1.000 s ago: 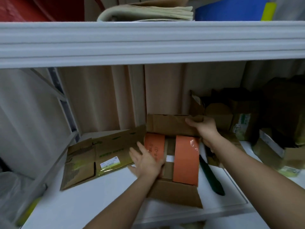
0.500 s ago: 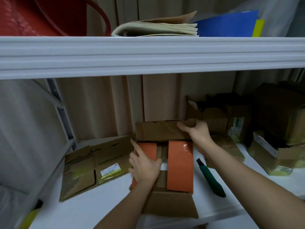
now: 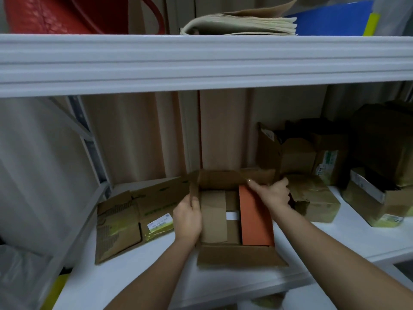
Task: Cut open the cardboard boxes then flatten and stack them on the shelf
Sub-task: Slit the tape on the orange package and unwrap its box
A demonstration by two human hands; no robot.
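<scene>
On the white lower shelf (image 3: pixel 138 271), the opened brown cardboard box with orange-taped flaps (image 3: pixel 237 220) has changed shape: its left orange flap, lying flat a moment ago, is now turned up. The left hand (image 3: pixel 187 217) grips that left flap, and the right hand (image 3: pixel 271 194) pinches the far flap. Flattening looks underway; the flattened green-printed cardboard sheet (image 3: pixel 131 222) waits beside it.

Opened cardboard box (image 3: pixel 232 253) on white shelf (image 3: pixel 143 278). L hand (image 3: pixel 187 217) grips box's left flap, R hand (image 3: pixel 273 193) holds orange flap (image 3: pixel 254 220). Flattened cardboard (image 3: pixel 131 220) left of box.
</scene>
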